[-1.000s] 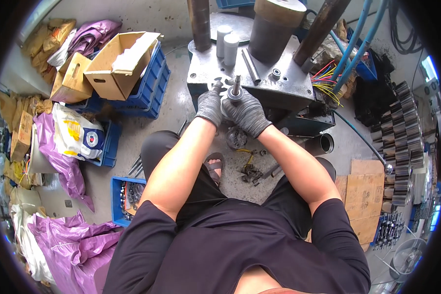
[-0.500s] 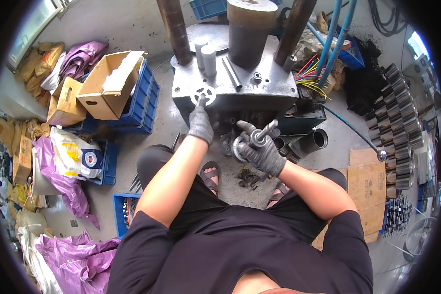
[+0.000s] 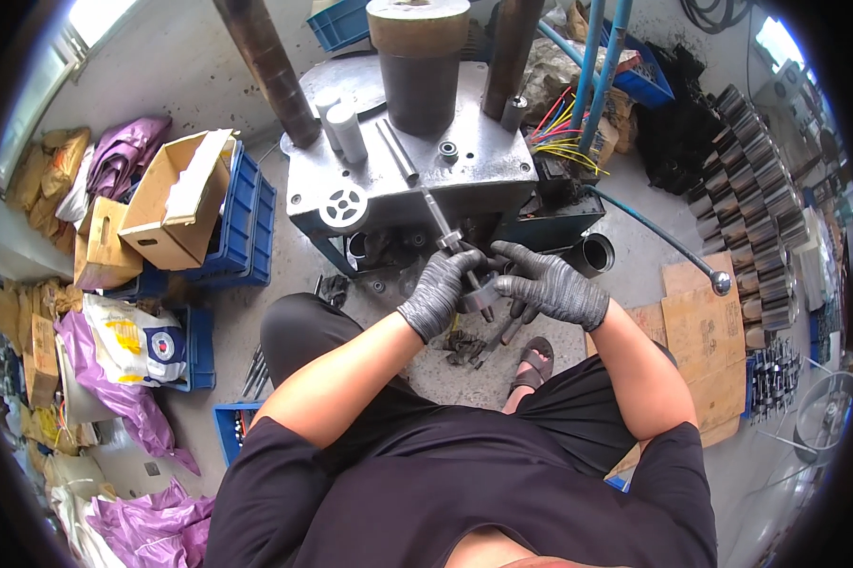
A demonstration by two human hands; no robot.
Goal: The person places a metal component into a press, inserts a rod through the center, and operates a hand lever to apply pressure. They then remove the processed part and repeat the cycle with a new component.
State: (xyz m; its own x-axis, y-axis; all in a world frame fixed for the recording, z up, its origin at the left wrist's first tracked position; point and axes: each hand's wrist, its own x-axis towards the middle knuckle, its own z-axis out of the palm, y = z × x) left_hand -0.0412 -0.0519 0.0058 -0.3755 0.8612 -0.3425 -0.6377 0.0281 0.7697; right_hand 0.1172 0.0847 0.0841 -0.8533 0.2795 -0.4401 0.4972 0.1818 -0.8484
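My left hand (image 3: pixel 434 292), in a grey work glove, is closed around a slim metal shaft (image 3: pixel 436 210). The shaft slants from the press bed's front edge down between my hands, and a collar sits partway along it. A grey ring-like part (image 3: pixel 475 301) surrounds its lower end. Just to the right, my gloved right hand (image 3: pixel 561 288) has thumb and forefinger stretched apart toward the shaft; its lower fingers are partly hidden. A white spoked disc (image 3: pixel 342 205) lies on the front left corner of the metal press bed (image 3: pixel 488 156), with no hand on it.
Two grey cylinders (image 3: pixel 349 134), a metal tube (image 3: pixel 397 151) and a small ring (image 3: pixel 448 151) rest on the bed around a thick ram (image 3: pixel 417 85). Blue crates (image 3: pixel 247 222) and a cardboard box (image 3: pixel 176 213) stand left. A ball-ended lever (image 3: pixel 720 282) juts out right.
My left hand has left the spoked disc and taken hold of the shaft. The right hand, which held the shaft, is now spread beside it. The view has shifted right.
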